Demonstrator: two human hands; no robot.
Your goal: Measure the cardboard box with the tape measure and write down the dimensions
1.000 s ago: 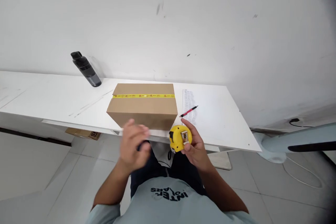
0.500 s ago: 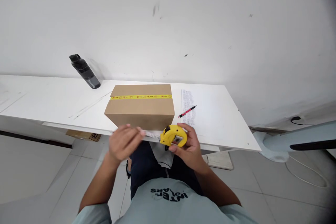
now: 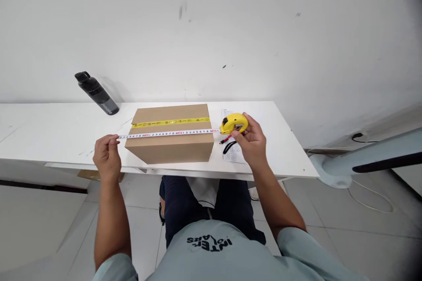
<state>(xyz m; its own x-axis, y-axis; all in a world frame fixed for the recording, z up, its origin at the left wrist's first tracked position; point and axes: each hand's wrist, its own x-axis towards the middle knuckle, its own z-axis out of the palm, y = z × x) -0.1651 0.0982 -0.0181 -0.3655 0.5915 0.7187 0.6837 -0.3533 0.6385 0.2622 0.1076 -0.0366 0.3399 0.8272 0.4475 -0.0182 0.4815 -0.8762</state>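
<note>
My left hand [image 3: 108, 157] pinches the free end of a white tape blade [image 3: 165, 134], left of a cardboard box [image 3: 178, 151]. The blade stretches across the top of the box, in front of the yellow printed packing tape [image 3: 171, 122]. On the right, my right hand [image 3: 253, 142] grips the yellow case of the tape measure [image 3: 234, 122], just beyond the box's right edge. A black wrist strap [image 3: 230, 147] dangles from the case. Beneath it lie a written sheet of paper [image 3: 234, 156] and a red and black pen [image 3: 225, 139], both partly hidden.
A black bottle [image 3: 97, 93] stands at the back left of the white table [image 3: 283, 158], close to the wall [image 3: 211, 52]. A pale blue stand [image 3: 332, 171] with a cable is on the floor to the right. Below the table is another cardboard box [image 3: 89, 174].
My hands have moved apart and up from the table's front edge to above the box. Much more blade is drawn out of the case, now spanning the box top.
</note>
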